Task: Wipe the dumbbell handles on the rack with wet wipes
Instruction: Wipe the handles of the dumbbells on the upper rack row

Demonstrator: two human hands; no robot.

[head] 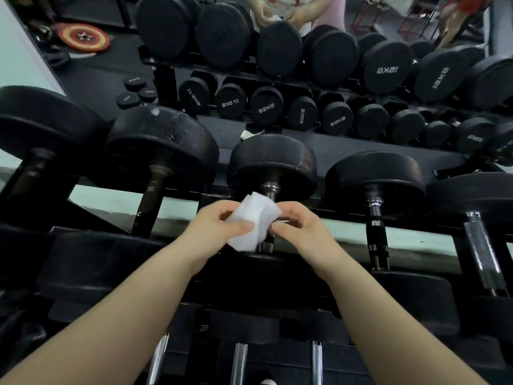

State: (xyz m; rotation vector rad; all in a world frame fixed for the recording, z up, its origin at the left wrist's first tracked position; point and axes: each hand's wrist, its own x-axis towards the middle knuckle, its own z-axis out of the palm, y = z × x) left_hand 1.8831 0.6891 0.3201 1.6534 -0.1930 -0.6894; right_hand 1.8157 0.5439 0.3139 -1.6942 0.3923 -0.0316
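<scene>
Left forearm [133,309] and right forearm [388,309] are bare along their whole visible length — slim, smooth, tapering to narrow wrists. The left hand [222,226] and right hand [299,226] are bare too, the nails [248,226] short and plain. Reflected at the upper edge — blurred — a pale top [266,1] with red on it.

Reversed white weight marks: "15KG" on upper-right dumbbell head [387,70]; "17.5KG" on centre dumbbell head [231,101]; "20KG" on neighbouring dumbbell head [302,113].
</scene>
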